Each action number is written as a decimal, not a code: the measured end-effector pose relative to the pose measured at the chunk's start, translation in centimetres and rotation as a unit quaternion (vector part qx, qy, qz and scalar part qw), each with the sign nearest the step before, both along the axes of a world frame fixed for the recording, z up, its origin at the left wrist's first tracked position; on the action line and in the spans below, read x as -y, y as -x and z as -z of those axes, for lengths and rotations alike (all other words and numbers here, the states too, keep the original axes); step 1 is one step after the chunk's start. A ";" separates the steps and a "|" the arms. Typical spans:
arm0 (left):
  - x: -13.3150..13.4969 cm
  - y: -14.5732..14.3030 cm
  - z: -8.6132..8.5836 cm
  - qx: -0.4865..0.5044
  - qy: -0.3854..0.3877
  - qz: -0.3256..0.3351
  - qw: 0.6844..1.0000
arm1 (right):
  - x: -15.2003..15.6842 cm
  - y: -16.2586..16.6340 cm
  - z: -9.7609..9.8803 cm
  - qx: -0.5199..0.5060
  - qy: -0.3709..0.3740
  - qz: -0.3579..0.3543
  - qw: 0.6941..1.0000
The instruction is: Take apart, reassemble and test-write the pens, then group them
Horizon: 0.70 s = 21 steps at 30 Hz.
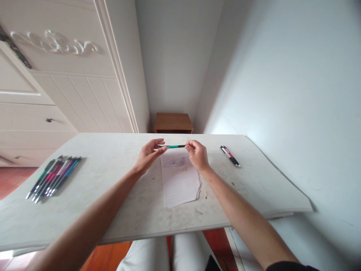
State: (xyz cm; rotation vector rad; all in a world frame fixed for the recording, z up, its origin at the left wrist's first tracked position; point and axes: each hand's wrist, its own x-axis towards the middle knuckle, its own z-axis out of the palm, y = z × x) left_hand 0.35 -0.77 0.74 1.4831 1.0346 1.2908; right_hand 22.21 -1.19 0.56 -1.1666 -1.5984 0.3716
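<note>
Pen (175, 146) – green | pinched between left hand (148, 155), right hand (198, 154) | paper (180, 181) scribbles unreadable

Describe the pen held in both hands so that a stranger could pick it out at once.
On the white table, above the lined paper sheet, the left hand and right hand hold one green pen level between them. All other pens lie flat on the table.

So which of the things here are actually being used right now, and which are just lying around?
In use:
- green pen, held level between the left hand and the right hand
- sheet of paper with scribbles, right under the hands

Lying about:
- row of pens at the left of the table
- two pens at the right
- small wooden stand beyond the table
</note>
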 end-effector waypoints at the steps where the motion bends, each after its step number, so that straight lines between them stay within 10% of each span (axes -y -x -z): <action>1: 0.0 0.0 0.0 -0.004 0.009 -0.003 1.000 | 0.0 0.0 0.0 -0.002 -0.002 0.000 1.000; 21: 0.4 -0.4 -0.3 -0.003 0.020 0.014 1.000 | -0.2 -0.2 0.1 -0.028 0.007 0.004 1.000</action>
